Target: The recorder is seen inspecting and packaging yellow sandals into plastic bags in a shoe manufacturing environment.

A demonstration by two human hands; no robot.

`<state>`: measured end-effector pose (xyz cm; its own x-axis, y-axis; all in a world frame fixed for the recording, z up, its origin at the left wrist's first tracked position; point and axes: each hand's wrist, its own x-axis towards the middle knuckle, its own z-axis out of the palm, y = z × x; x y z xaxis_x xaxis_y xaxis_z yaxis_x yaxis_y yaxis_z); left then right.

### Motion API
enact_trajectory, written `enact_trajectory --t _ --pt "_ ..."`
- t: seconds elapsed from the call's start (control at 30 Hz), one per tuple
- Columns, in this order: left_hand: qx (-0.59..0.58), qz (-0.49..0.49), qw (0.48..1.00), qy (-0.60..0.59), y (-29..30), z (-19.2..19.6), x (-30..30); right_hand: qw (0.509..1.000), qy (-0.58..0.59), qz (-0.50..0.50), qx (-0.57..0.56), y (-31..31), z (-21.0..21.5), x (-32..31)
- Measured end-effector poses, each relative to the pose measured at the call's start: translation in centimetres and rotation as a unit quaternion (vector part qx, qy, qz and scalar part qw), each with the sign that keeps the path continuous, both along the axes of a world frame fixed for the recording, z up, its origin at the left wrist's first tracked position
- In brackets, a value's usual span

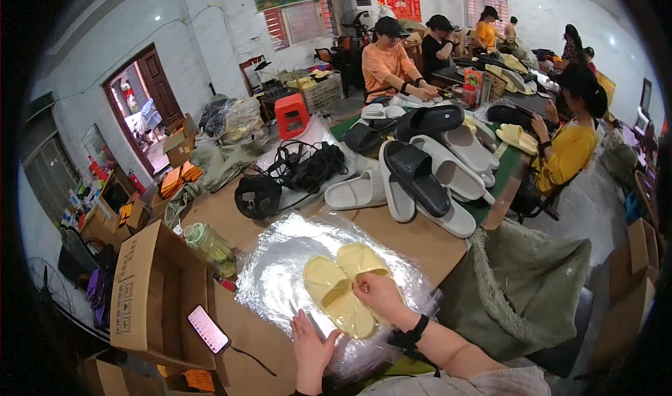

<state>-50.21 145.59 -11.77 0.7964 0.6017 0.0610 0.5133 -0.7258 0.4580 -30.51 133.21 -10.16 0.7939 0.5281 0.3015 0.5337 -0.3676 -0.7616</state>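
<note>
A pair of pale yellow slide slippers (327, 281) lies side by side on a stack of clear plastic bags (273, 256) at the table's near edge. My right hand (381, 297), with a black band at the wrist, is closed over the right slipper. Its fingertips pinch near the gap between the two; whether they grip the slipper or thin film cannot be made out. Beside the left slipper, my left hand (313, 347) rests on the plastic, fingers stretched out and holding nothing. Glare hides whether film covers the slippers.
Black and white slippers (420, 179) are heaped farther back, beside tangled black straps (308, 168). On the left stand an open cardboard box (157, 291), a phone (208, 329) and a green bottle (210, 245). A green sack (514, 291) lies right. Several people work beyond.
</note>
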Motion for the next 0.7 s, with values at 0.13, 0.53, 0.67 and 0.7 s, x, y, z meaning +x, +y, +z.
enact_trajectory --t 0.13,0.53,0.67,0.7 --pt "-0.017 -0.006 1.000 0.011 -0.4 0.6 0.1 0.984 0.143 -0.027 0.101 -4.5 -0.8 0.7" --pt "-0.023 0.003 0.999 0.048 -0.7 1.7 0.4 0.806 0.338 -0.081 0.480 -27.2 -2.9 -2.7" --pt "0.002 -0.007 0.997 0.076 -0.8 1.9 0.2 0.845 0.208 -0.270 0.412 -32.9 -5.0 -1.4" --pt "0.014 -0.022 0.997 0.076 -0.8 1.8 0.2 0.793 0.236 -0.297 0.478 -34.5 -6.1 -0.2"
